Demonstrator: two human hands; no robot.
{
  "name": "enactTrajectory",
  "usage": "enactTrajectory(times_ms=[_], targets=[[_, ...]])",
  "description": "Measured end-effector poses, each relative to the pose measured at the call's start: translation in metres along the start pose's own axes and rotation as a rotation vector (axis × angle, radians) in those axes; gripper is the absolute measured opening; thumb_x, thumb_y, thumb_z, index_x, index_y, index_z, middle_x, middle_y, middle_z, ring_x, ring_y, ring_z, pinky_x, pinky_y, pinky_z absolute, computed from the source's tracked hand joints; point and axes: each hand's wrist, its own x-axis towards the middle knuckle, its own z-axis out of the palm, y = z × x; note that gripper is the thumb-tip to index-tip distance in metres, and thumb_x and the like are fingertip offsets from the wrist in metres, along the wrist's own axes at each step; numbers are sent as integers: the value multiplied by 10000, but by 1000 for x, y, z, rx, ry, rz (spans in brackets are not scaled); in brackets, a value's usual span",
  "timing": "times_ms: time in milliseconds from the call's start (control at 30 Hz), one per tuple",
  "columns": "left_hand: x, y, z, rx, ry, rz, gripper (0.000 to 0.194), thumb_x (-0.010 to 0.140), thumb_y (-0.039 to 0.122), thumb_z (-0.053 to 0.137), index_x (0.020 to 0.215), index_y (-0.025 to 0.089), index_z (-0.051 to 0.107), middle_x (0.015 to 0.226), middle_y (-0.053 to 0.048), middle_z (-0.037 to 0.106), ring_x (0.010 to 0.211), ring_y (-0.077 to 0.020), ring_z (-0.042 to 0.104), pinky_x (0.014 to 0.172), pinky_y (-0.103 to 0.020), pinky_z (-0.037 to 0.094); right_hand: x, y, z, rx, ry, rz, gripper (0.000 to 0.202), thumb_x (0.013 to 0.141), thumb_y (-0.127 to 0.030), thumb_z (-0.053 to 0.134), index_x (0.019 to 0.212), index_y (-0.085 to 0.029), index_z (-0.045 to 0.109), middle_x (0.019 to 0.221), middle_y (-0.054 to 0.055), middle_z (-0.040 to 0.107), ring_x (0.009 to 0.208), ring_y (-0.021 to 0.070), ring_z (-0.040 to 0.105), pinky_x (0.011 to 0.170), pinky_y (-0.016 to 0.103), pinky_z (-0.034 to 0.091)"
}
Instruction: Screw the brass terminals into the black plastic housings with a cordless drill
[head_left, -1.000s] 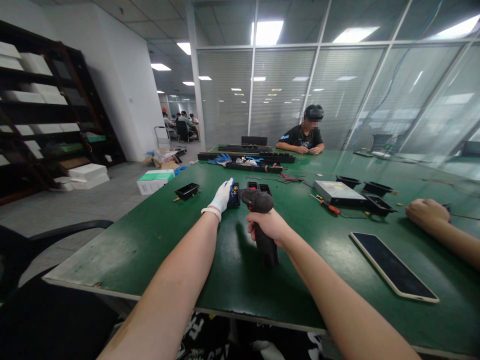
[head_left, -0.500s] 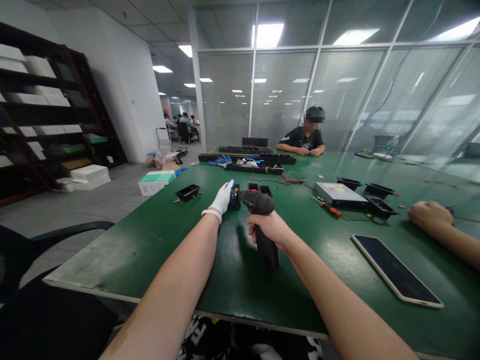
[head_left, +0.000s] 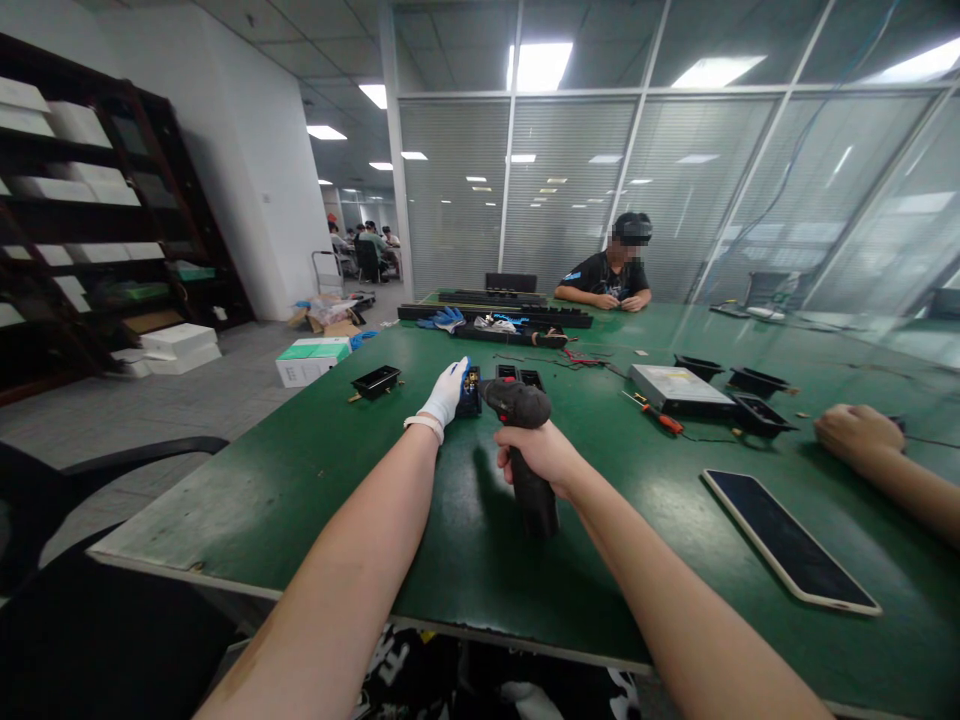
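On the left of the green table (head_left: 300, 480), a flanged black housing (head_left: 376, 381) lies well apart from your work, apparently set aside to leave your left forearm room. Your gloved left hand (head_left: 447, 392) is clamped on the left side of a small black casing (head_left: 470, 400) with brass-coloured parts inside; the fingertips are largely hidden. That grip seems meant to brace the casing against the tool's push while leaving its right side exposed. The casing is directly ahead of you, between your left hand and the nose of a power drill (head_left: 517, 402). Whether the bit touches it cannot be told.

Your bare right hand (head_left: 541, 452) has its fingers wrapped round the drill's handle, just below the body. You hold the handle roughly upright, nose to the left, presumably to line the bit up with the casing's side. Black boxes (head_left: 531, 379) show just beyond the drill, partly covered by it.

Farther right, an orange-handled screwdriver (head_left: 670, 424) lies beside a silver-topped metal box (head_left: 679, 388), likely kept within reach. Nearer, a phone (head_left: 791, 540) lies screen up, clear of your right forearm. At far right rests a co-worker's hand (head_left: 859, 430), its fingers curled.
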Motion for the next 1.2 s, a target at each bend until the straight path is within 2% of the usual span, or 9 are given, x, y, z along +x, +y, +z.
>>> enactTrajectory(times_ms=[133, 333, 633, 867, 1200], targets=[[-1, 2, 1, 7, 4, 23, 604, 786, 777, 865, 1035, 248, 714, 921, -34, 762, 850, -242, 760, 824, -353, 619, 1, 1, 0, -5, -1, 1, 171, 761, -169, 699, 623, -206, 605, 561, 58, 691, 419, 172, 609, 411, 270, 494], [-5, 5, 3, -17, -11, -18, 593, 787, 763, 878, 1039, 254, 707, 888, -29, 758, 753, -231, 737, 725, -340, 609, 4, 6, -1, 17, 1, -21, 147, 747, -174, 698, 630, -203, 614, 566, 49, 692, 412, 168, 609, 401, 260, 476], [-2, 4, 3, 0, 15, -8, 580, 804, 771, 861, 1034, 262, 705, 941, -39, 774, 844, -255, 771, 765, -353, 631, 2, 4, -1, 12, 15, -19, 152, 746, -171, 715, 643, -207, 608, 561, 50, 690, 421, 168, 608, 403, 261, 474], [-4, 6, 2, 0, 1, 13, 534, 850, 719, 867, 1026, 238, 715, 932, -47, 782, 828, -244, 765, 783, -343, 636, 3, 6, -2, 11, -2, -37, 157, 763, -157, 701, 638, -201, 618, 572, 59, 697, 427, 179, 627, 407, 271, 501], [-1, 1, 0, 1, -3, 16, 570, 794, 744, 879, 1049, 261, 714, 958, -37, 778, 875, -249, 774, 773, -330, 627, 2, 5, -2, 28, -3, -34, 148, 762, -155, 690, 637, -196, 621, 566, 56, 687, 416, 182, 624, 400, 274, 495]])
